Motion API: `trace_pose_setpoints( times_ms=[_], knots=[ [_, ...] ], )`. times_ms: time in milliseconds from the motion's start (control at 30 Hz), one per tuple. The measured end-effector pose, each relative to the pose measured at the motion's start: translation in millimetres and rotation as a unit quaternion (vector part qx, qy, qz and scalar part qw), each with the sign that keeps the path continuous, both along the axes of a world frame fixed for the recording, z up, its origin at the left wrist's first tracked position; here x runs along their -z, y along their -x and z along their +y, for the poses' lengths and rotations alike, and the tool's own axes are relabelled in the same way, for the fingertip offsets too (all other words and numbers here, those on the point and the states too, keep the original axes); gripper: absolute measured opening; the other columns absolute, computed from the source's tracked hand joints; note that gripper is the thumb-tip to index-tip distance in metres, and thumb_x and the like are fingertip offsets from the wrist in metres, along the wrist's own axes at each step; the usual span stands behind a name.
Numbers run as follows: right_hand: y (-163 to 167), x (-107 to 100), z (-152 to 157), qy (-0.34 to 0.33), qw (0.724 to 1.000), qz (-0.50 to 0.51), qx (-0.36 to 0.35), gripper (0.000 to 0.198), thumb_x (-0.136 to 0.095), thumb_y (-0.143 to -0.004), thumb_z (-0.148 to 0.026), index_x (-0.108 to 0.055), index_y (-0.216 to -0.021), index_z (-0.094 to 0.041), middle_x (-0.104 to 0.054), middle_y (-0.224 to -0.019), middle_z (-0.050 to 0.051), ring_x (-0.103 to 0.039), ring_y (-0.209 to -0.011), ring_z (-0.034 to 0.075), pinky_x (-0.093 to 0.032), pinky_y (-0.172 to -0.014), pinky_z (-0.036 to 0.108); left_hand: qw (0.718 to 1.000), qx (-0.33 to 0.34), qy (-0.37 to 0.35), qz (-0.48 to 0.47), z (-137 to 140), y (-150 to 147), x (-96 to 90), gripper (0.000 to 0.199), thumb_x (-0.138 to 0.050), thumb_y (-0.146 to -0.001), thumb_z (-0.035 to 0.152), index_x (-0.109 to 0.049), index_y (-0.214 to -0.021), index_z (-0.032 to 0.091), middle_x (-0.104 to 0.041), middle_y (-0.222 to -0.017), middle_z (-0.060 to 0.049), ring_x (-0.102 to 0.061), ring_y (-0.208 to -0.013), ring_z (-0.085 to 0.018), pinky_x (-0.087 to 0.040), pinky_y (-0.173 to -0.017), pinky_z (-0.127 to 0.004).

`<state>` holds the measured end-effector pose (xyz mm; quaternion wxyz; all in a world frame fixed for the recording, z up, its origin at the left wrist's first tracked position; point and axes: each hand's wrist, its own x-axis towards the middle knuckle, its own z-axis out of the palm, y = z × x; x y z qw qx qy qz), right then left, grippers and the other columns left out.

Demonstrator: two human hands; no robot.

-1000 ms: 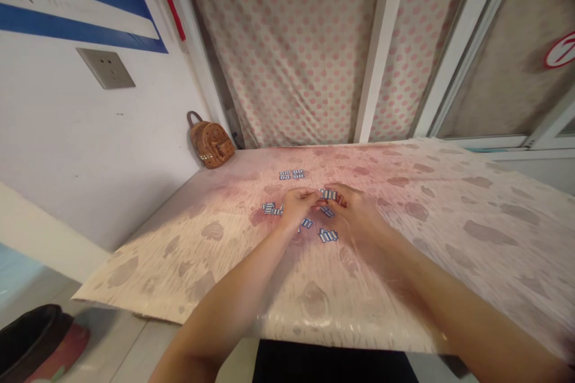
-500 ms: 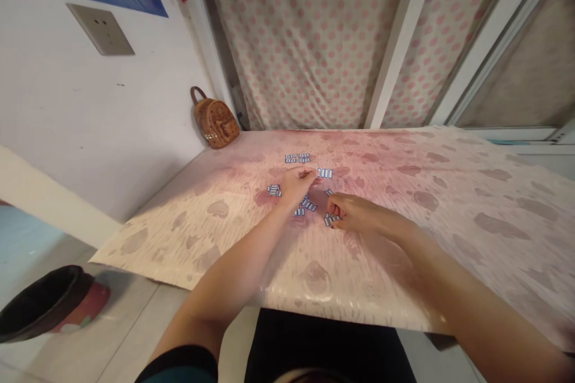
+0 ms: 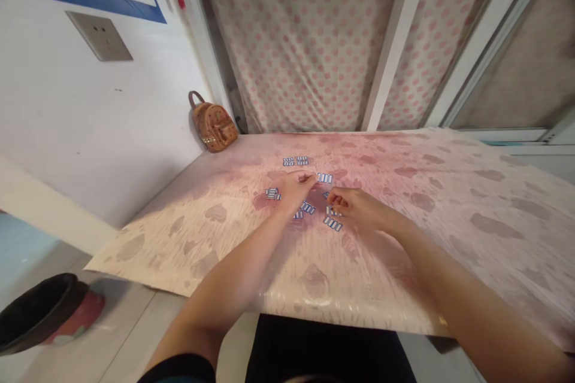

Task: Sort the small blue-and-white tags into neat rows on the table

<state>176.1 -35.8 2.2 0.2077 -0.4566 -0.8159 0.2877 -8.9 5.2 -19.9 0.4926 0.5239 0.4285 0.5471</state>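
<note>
Small white pieces with blue edges lie in groups on the patterned tablecloth. My left hand (image 3: 295,189) is closed in a pinch at the left end of a short row of these pieces (image 3: 325,178); its fingertips touch that end. Just right of it, my right hand (image 3: 350,203) has its fingers curled together above another group of pieces (image 3: 333,224), and they partly cover some of it. Whatever is between those fingers is hidden. Beneath my left wrist lies a further cluster of pieces (image 3: 308,207), partly covered.
More blue-edged pieces form a neat double block (image 3: 295,161) farther back, and a small pile (image 3: 272,193) lies left of my left hand. A brown mini backpack (image 3: 214,127) stands at the back left corner against the wall. A dark-rimmed bin (image 3: 74,305) is on the floor at left.
My right hand has moved slightly up and away from the lower group, showing a row of pieces it was partly covering. My left hand stays at the row's end. The view has shifted slightly.
</note>
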Motion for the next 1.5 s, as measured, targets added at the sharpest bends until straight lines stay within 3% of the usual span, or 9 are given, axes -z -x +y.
trace_pose_setpoints(
  times_ms=[167, 333, 433, 600, 667, 800, 1033, 1200, 1500],
  knots=[
    [-5, 0, 11, -0.071, 0.987, 0.13, 0.059, 0.013, -0.053, -0.082, -0.028, -0.064, -0.085, -0.021, -0.067, -0.084, 0.003, -0.06, -0.074, 0.017, -0.046, -0.069, 0.03, 1.0, -0.003, -0.002, 0.0, 3, -2, 4.1, 0.01, -0.067, -0.08, 0.02, -0.071, -0.073, 0.015, -0.075, -0.075, -0.005, -0.071, -0.068, -0.016, -0.054, -0.063, -0.024],
    [-10, 6, 23, 0.018, 0.947, 0.304, 0.103, 0.022, -0.066, -0.077, -0.04, -0.055, -0.084, -0.022, -0.066, -0.073, 0.001, -0.066, -0.067, 0.019, -0.052, -0.069, 0.033, 1.0, 0.008, -0.013, -0.016, 5, -3, 7.5, 0.009, -0.067, -0.079, 0.019, -0.071, -0.073, 0.015, -0.074, -0.072, -0.004, -0.071, -0.066, -0.016, -0.052, -0.059, -0.022],
    [-12, 6, 24, 0.033, 0.934, 0.333, 0.123, 0.029, -0.071, -0.073, -0.044, -0.056, -0.08, -0.021, -0.068, -0.075, 0.002, -0.066, -0.072, 0.019, -0.051, -0.072, 0.034, 1.0, 0.007, -0.011, -0.021, 4, -3, 5.7, 0.009, -0.067, -0.079, 0.018, -0.071, -0.072, 0.014, -0.074, -0.071, -0.004, -0.07, -0.065, -0.015, -0.052, -0.059, -0.022],
    [-13, 7, 23, -0.024, 0.931, 0.328, 0.16, 0.023, -0.069, -0.073, -0.041, -0.061, -0.074, -0.019, -0.058, -0.065, -0.002, -0.052, -0.062, 0.012, -0.041, -0.061, 0.026, 0.999, 0.004, 0.022, -0.035, 2, -6, 2.6, 0.008, -0.068, -0.079, 0.016, -0.071, -0.072, 0.014, -0.073, -0.069, -0.004, -0.069, -0.062, -0.014, -0.052, -0.06, -0.022],
    [-11, 6, 21, -0.001, 0.918, 0.355, 0.178, 0.024, -0.07, -0.071, -0.041, -0.058, -0.071, -0.02, -0.057, -0.062, -0.003, -0.049, -0.058, 0.011, -0.039, -0.058, 0.026, 0.998, 0.005, 0.03, -0.046, 2, -7, 2.9, 0.008, -0.069, -0.079, 0.017, -0.071, -0.072, 0.014, -0.073, -0.069, -0.003, -0.069, -0.062, -0.014, -0.053, -0.062, -0.023],
    [-5, 2, 16, 0.083, 0.89, 0.409, 0.183, 0.03, -0.075, -0.064, -0.042, -0.057, -0.074, -0.02, -0.066, -0.073, 0.003, -0.06, -0.067, 0.015, -0.047, -0.067, 0.029, 0.998, -0.004, 0.031, -0.062, 0, -9, 3.9, 0.008, -0.069, -0.079, 0.018, -0.071, -0.072, 0.014, -0.074, -0.069, -0.004, -0.07, -0.063, -0.014, -0.055, -0.064, -0.025],
    [-1, 4, 13, 0.02, 0.925, 0.336, 0.179, 0.024, -0.068, -0.073, -0.042, -0.058, -0.071, -0.019, -0.049, -0.06, -0.005, -0.043, -0.055, 0.01, -0.032, -0.053, 0.024, 0.998, -0.027, 0.005, -0.053, -8, -15, -1.7, 0.01, -0.066, -0.081, 0.018, -0.072, -0.074, 0.015, -0.075, -0.072, -0.005, -0.072, -0.067, -0.016, -0.056, -0.064, -0.024],
    [3, 5, 11, 0.032, 0.948, 0.256, 0.189, 0.034, -0.06, -0.075, -0.05, -0.058, -0.061, -0.019, -0.043, -0.052, -0.004, -0.035, -0.047, 0.009, -0.023, -0.047, 0.025, 0.999, -0.02, -0.005, -0.043, -13, -17, -4.7, 0.01, -0.065, -0.081, 0.017, -0.072, -0.075, 0.015, -0.075, -0.073, -0.005, -0.073, -0.069, -0.017, -0.057, -0.065, -0.025],
    [9, 9, 9, 0.035, 0.952, 0.233, 0.196, 0.036, -0.057, -0.075, -0.049, -0.068, -0.064, -0.017, -0.044, -0.046, -0.003, -0.034, -0.042, 0.009, -0.024, -0.043, 0.025, 0.997, 0.026, -0.042, -0.059, -9, -19, 6.0, 0.015, -0.072, -0.079, 0.029, -0.073, -0.08, 0.014, -0.076, -0.078, -0.006, -0.073, -0.069, -0.018, -0.06, -0.074, -0.031]
  ],
)
